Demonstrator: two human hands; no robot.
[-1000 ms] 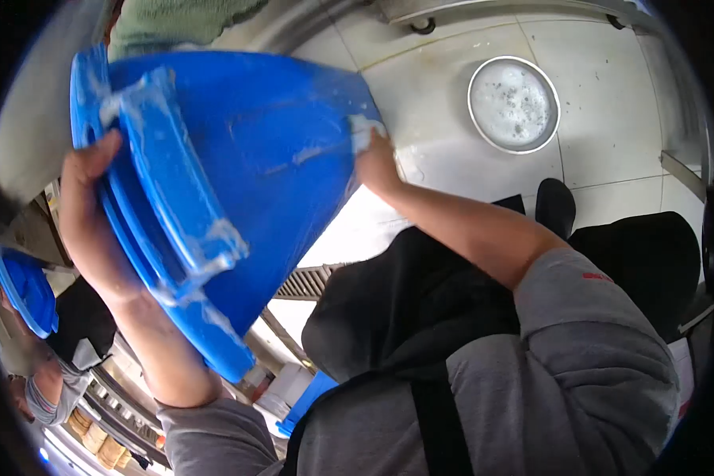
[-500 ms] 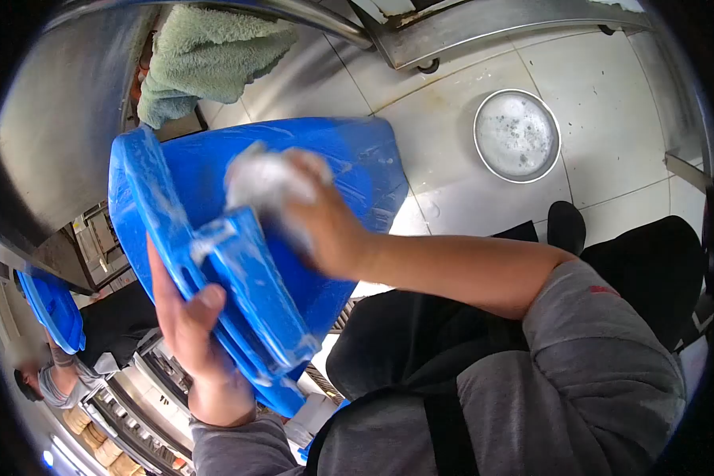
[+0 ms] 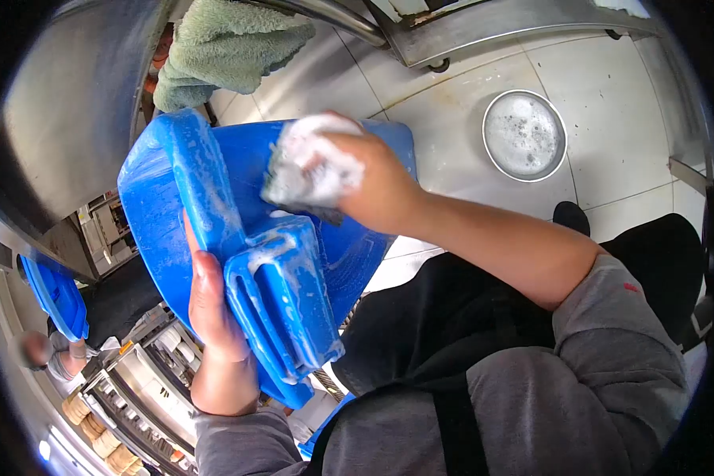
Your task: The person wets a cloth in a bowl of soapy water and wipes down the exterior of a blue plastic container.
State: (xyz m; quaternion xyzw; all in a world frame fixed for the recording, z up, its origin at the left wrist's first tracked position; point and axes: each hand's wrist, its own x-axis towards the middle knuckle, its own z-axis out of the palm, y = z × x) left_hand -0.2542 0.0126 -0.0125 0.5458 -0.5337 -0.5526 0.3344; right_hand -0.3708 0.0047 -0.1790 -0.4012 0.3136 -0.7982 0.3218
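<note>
Noted as moved since half a second ago: a bare right hand (image 3: 381,178), carried up and rightward in view, and a large, tapered blue plastic bin (image 3: 247,170), turned to show more of its ribbed handle block (image 3: 293,285). Found the bin left of centre, held on its side above the white tiled floor (image 3: 444,182). Observed its long axis running from lower left to upper right, wide rimmed end pointing left, narrower end pointing to upper right. Recorded a bare left hand (image 3: 214,309) clasping the rim beside the handle block. Recorded the right hand curled around a foam-covered greenish scrubbing pad (image 3: 285,182), over the side wall near the handle block; unable to confirm contact, owing to blur. Marked lather on rim and handle block. Located a round metal basin (image 3: 485,136) of suds on the floor, well apart from the bin; a pale green towel (image 3: 230,47) hanging near the rimmed end; and, at far left, another person (image 3: 70,363) beside a blue plastic lid (image 3: 55,297).
</note>
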